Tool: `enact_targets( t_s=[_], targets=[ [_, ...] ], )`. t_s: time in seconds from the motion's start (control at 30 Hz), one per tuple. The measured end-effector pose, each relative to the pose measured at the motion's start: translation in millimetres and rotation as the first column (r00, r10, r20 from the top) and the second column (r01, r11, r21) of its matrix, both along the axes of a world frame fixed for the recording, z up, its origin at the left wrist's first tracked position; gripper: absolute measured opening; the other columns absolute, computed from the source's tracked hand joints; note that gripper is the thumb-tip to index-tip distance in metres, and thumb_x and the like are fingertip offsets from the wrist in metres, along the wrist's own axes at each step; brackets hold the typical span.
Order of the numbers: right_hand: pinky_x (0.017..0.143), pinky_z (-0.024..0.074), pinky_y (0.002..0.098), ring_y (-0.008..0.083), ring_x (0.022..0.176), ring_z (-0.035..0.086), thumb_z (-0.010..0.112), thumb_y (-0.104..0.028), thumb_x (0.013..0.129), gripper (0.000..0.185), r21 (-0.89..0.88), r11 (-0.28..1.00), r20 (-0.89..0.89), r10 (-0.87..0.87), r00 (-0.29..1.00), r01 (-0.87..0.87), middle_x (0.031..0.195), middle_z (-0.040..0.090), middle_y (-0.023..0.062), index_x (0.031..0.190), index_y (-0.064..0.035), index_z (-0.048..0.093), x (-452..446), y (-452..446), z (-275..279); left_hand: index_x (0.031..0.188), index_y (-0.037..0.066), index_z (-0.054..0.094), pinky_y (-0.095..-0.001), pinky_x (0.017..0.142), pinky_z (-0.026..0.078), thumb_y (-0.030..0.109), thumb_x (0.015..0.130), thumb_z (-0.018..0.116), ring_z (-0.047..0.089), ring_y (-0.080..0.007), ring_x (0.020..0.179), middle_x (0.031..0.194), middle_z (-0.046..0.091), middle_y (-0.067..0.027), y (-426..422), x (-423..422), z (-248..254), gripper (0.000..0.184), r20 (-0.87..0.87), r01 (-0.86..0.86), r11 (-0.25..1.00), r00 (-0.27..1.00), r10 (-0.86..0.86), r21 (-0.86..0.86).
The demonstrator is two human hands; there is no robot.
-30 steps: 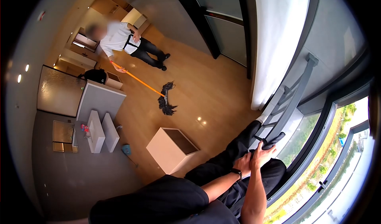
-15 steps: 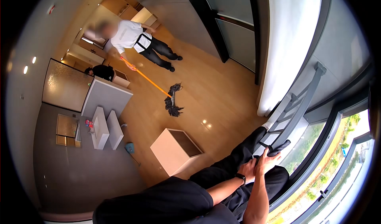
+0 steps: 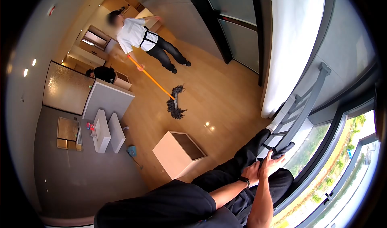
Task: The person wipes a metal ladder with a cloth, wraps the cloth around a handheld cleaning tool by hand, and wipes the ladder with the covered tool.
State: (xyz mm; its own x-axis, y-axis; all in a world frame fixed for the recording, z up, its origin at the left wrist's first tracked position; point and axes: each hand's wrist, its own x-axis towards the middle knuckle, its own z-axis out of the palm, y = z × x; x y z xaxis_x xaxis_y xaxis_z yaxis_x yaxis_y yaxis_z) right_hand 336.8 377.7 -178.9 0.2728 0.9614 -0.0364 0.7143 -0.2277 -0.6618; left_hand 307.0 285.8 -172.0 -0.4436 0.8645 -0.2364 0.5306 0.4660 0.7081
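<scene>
The ladder (image 3: pixel 315 90) is set between curtain (image 3: pixel 294 42) and window (image 3: pixel 342 159); on the floor (image 3: pixel 225 95) to its left, 1 box (image 3: pixel 172 153) is placed.

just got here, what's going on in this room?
The camera wearer's right hand appears to grip a dark item, too unclear to identify, with the left hand close beside it. Both are near a grey ladder-like frame by the window. Across the room, a person in a white shirt holds an orange-handled mop, its head on the floor. An open box stands on the floor nearer the wearer.
</scene>
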Motion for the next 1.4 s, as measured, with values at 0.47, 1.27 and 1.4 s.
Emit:
enact_targets(
  t_s=[0.47, 1.27, 1.4],
  targets=[
    [0.089, 0.0439, 0.0488, 0.0467, 0.105, 0.05, 0.069, -0.036, 0.08, 0.066, -0.018, 1.0, -0.013, -0.002, 1.0, 0.001, 0.118, 0.048, 0.0282, 0.124, 0.0058, 0.044, 0, 1, 1, 0.097, 0.005, 0.042, -0.0495, 0.069, 0.05, 0.026, 0.084, 0.06, 0.059, -0.0424, 0.082, 0.09, 0.058, -0.0199, -1, 2, -8, 0.031, 0.002, -0.016, 0.999, 1.0, 0.016, 0.044],
    [0.092, 0.0443, 0.0468, 0.0471, 0.109, 0.051, 0.068, -0.037, 0.08, 0.071, -0.091, 0.996, -0.036, -0.002, 0.999, -0.001, 0.126, 0.045, 0.0301, 0.129, 0.0069, 0.042, -1, 2, 13, 0.1, 0.004, 0.043, -0.0503, 0.071, 0.049, 0.03, 0.081, 0.064, 0.058, -0.0436, 0.085, 0.094, 0.059, -0.0207, 0, 0, -6, 0.038, 0.019, -0.016, 1.0, 1.0, 0.016, -0.009],
    [0.092, 0.0438, 0.0469, 0.0472, 0.109, 0.051, 0.068, -0.035, 0.081, 0.068, -0.015, 1.0, -0.027, 0.009, 1.0, -0.01, 0.122, 0.049, 0.0306, 0.128, 0.0066, 0.044, 3, -2, 1, 0.1, 0.006, 0.044, -0.053, 0.068, 0.048, 0.034, 0.081, 0.064, 0.059, -0.0446, 0.082, 0.091, 0.06, -0.0214, 1, -1, 2, 0.039, 0.031, 0.009, 0.999, 0.999, -0.008, -0.043]
  ],
)
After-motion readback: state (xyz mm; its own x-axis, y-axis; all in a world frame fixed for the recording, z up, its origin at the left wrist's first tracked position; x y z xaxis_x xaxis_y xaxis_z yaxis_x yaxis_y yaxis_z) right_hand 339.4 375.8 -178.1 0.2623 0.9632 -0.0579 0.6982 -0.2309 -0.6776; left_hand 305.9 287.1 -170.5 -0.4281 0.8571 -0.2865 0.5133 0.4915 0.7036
